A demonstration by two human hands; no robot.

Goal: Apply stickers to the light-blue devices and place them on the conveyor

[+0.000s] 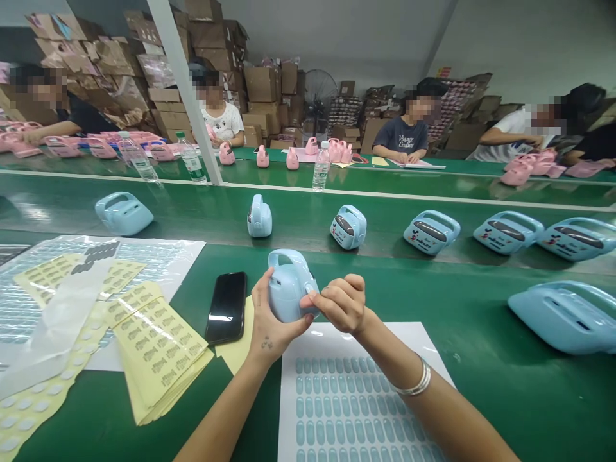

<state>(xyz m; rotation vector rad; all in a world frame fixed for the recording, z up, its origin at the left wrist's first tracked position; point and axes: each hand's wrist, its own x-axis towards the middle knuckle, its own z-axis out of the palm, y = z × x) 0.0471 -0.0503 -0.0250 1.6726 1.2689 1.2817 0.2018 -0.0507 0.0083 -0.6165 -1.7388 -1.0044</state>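
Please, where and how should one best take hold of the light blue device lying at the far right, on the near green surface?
Probably by its arched handle, coming from above with the right hand, the nearer one, once free. The handle rises over the device and nothing covers it; the glossy, rounded shell looks harder to grasp securely.

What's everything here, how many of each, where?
Blue device: one, light blue, held
Other blue devices: seven, blue, beyond and right
Pink devices: many, pink, far side
Bottles: three, clear, beyond blue row
Phone: one, black, left of hands
Label sheets: several, yellow, left
Patterned sheet: one, pale blue, left
Oval sticker sheet: one, white, beneath forearms
Worktop: green, foreground
Boxes: many, brown, background
Fan: one, grey, background
People: at least five, far side
Left hand: one, gripping device
Right hand: one, touching device
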